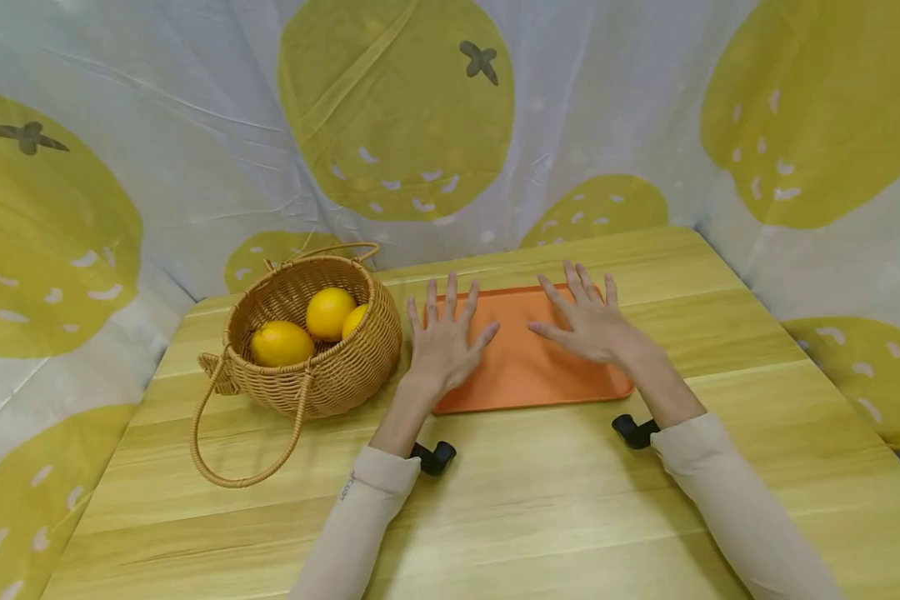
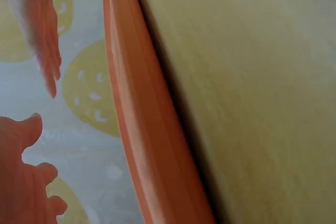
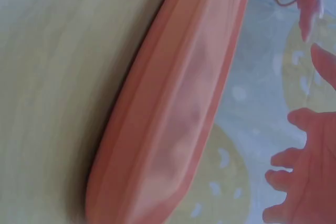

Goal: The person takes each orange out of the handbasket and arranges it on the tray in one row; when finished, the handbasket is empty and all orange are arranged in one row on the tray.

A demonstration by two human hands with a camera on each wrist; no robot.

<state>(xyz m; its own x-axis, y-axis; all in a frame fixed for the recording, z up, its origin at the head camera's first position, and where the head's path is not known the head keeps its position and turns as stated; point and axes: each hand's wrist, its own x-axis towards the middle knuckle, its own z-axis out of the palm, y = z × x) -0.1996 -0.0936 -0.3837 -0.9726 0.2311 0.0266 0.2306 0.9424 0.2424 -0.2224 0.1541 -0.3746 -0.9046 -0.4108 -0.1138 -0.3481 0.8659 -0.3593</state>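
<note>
An orange rectangular tray (image 1: 517, 367) lies flat on the wooden table. Over its left end the left hand (image 1: 444, 346) is held palm down with fingers spread. My right hand (image 1: 588, 321) hovers likewise above the tray's right part, its fingers fanned out. Both hands hold nothing. In the left wrist view, the left hand (image 2: 23, 174) is raised above the tray rim (image 2: 152, 129). The right wrist view has the right hand (image 3: 310, 166) apart from the tray's side (image 3: 152, 108). Left of the tray stands a wicker basket (image 1: 345, 379) with yellow, lemon-like fruits (image 1: 281, 343) inside.
The basket's front handle (image 1: 243, 482) droops outward onto the table (image 1: 525, 517); its rear handle (image 1: 337, 247) leans toward the curtain. A white curtain (image 1: 217, 167) with yellow fruit prints hangs behind and beside the table. Black wrist mounts (image 1: 437, 458) stick out below both forearms.
</note>
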